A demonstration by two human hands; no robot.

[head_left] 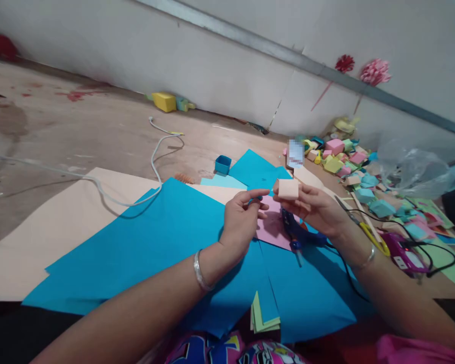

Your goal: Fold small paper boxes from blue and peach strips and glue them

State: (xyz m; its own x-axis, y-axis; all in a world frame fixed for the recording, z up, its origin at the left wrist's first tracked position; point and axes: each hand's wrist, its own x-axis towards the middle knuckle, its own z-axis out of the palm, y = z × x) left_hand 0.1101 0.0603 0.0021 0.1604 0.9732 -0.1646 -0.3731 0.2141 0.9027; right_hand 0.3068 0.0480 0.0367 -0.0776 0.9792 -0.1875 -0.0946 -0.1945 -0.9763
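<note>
My right hand (320, 206) holds a small peach paper box (288, 189) between thumb and fingers, raised above the papers. Just to its left is my left hand (242, 217), with its index finger stretched toward the box and the other fingers loosely bent apart. A gap shows between that fingertip and the box. Under the hands lies a dark blue glue gun (301, 233), nozzle toward me, partly hidden by my right hand. It rests over a pink paper sheet (273, 230) and large blue sheets (151, 253).
An open blue paper box (223, 165) stands beyond the sheets. At right are scissors (375, 238), a purple power strip (405, 255) with black cords, a heap of coloured paper boxes (381, 207) and a clear plastic bag (409, 167). A white cable (155, 156) crosses the left. A phone (296, 154) lies near the wall.
</note>
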